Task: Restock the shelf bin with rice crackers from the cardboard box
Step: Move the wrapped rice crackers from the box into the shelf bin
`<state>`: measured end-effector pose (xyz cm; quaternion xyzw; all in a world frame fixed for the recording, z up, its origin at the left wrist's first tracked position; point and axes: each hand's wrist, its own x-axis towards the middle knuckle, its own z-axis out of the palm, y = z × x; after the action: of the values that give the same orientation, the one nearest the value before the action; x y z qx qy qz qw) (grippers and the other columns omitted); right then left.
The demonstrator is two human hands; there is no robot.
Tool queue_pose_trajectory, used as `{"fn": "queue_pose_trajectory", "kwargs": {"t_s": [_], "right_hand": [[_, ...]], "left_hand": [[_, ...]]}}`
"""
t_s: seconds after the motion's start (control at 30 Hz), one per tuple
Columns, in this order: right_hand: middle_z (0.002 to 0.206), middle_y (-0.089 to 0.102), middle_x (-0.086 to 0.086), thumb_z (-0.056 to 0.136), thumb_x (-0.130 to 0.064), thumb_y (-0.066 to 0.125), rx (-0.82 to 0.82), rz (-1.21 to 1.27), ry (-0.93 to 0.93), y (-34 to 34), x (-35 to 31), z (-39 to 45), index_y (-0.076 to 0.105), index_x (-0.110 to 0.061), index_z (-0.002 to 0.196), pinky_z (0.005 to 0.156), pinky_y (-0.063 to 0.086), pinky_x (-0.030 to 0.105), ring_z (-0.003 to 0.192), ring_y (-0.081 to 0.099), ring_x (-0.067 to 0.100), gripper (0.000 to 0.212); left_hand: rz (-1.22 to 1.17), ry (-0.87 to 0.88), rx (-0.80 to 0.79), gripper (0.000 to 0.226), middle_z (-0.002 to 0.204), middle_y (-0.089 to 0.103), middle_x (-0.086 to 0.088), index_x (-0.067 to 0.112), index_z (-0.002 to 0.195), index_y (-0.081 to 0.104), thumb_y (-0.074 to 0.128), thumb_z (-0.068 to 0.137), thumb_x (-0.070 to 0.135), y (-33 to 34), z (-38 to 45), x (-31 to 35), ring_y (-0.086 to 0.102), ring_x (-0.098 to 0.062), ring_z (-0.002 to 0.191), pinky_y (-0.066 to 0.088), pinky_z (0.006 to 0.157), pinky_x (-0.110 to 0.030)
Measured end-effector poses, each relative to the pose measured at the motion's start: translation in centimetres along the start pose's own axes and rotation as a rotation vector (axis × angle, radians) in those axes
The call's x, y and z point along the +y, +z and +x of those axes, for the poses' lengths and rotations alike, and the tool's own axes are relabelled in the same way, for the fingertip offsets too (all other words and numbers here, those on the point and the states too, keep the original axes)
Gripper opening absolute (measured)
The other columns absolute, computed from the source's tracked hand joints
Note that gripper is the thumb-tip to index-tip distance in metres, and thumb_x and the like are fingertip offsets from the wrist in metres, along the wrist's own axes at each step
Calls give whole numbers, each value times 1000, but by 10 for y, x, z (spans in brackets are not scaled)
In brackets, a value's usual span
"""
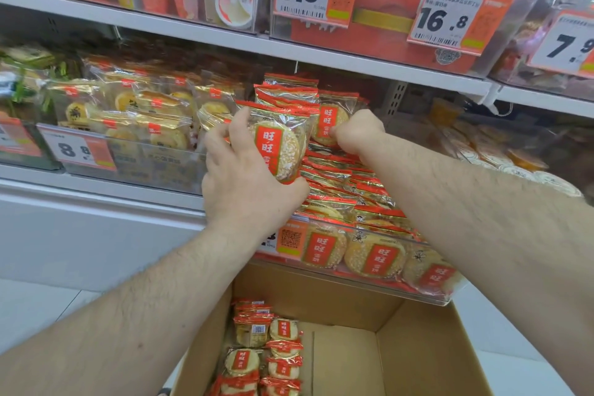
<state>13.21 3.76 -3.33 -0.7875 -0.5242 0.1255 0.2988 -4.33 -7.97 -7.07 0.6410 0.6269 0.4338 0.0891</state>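
Observation:
My left hand [244,177] grips a stack of rice cracker packs [279,145], red and gold wrappers with round white crackers, held upright over the left end of the shelf bin. My right hand [356,133] is deeper in the bin and pinches another upright cracker pack [331,119] at the back. The clear plastic shelf bin [430,296] holds several rows of the same packs. Below it stands the open cardboard box [418,341] with several cracker packs [266,350] left along its left side.
A neighbouring clear bin [135,151] to the left holds yellow pastry packs behind an 8.8 price tag. The shelf above [353,58] overhangs the bin and carries price tags 9.8 and 16.8. Another bin of snacks [501,151] sits to the right. White floor tiles surround the box.

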Motion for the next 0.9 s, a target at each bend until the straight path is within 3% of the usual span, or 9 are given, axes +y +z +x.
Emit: {"fn": "queue_pose_trajectory", "kwargs": {"t_s": [0.1, 0.23, 0.37, 0.47, 0.53, 0.6, 0.73, 0.8, 0.9], "right_hand": [[84, 61, 3, 90, -31, 68, -31, 70, -4, -6, 3, -2, 59, -10, 92, 60, 49, 29, 70, 57, 15, 23], [89, 64, 4, 86, -37, 72, -36, 110, -1, -13, 11, -4, 61, -10, 99, 52, 42, 27, 72, 57, 14, 32], [84, 63, 3, 84, -42, 74, -14, 79, -20, -21, 16, -10, 58, -9, 91, 60, 49, 31, 71, 58, 15, 38], [82, 62, -2, 80, -46, 74, 63, 40, -52, -30, 19, -27, 63, -10, 90, 83, 54, 42, 84, 62, 18, 39], [82, 60, -7, 83, -39, 70, 157, 28, -137, -41, 21, -50, 63, -16, 87, 81, 53, 37, 86, 60, 14, 25], [77, 63, -11, 84, -28, 65, 225, 72, -247, -54, 24, -86, 68, -19, 79, 71, 53, 29, 77, 61, 8, 10], [54, 58, -12, 78, -18, 65, 172, 149, -368, -64, 40, -158, 66, -20, 63, 52, 39, 16, 53, 53, 1, 15], [48, 54, -11, 74, -14, 66, 63, 217, -361, -54, 59, -186, 62, -18, 58, 48, 36, 16, 48, 48, 2, 17], [46, 52, -13, 71, -12, 66, -113, 233, -290, -23, 98, -216, 54, -21, 51, 47, 34, 16, 47, 47, 2, 25]], "left_hand": [[-7, 4, -14, 110, 146, 15, -2, 33, 144, 5, 79, 65, 51, -2, -1, -2, 34, -26, 133, 44, 102, -49], [19, 19, 10, 110, 146, 16, -3, 31, 145, 7, 77, 64, 54, -3, 0, -3, 31, -27, 134, 38, 107, -51], [80, 80, 108, 105, 145, 23, -9, 22, 144, 16, 74, 63, 55, -6, 0, 2, 25, -27, 136, 28, 112, -54], [71, 230, 215, 93, 136, 35, -12, 17, 138, 28, 71, 63, 51, -8, -6, 7, 29, -26, 128, 32, 105, -54], [53, 360, 243, 83, 128, 42, -12, 15, 133, 33, 68, 64, 48, -8, -14, 13, 35, -26, 120, 36, 98, -50], [10, 428, 181, 74, 119, 49, -7, 16, 128, 39, 67, 67, 46, -9, -24, 20, 46, -23, 112, 41, 93, -45], [-61, 467, -12, 52, 93, 52, 16, 22, 116, 53, 64, 70, 45, -11, -55, 27, 49, -6, 83, 40, 72, -28], [-66, 434, -210, 38, 82, 57, 16, 30, 105, 52, 64, 73, 45, -10, -76, 28, 54, -8, 76, 41, 64, -28], [38, 395, -550, 30, 84, 59, 10, 30, 98, 46, 62, 75, 39, 1, -103, 23, 59, -17, 82, 44, 64, -32]]}}
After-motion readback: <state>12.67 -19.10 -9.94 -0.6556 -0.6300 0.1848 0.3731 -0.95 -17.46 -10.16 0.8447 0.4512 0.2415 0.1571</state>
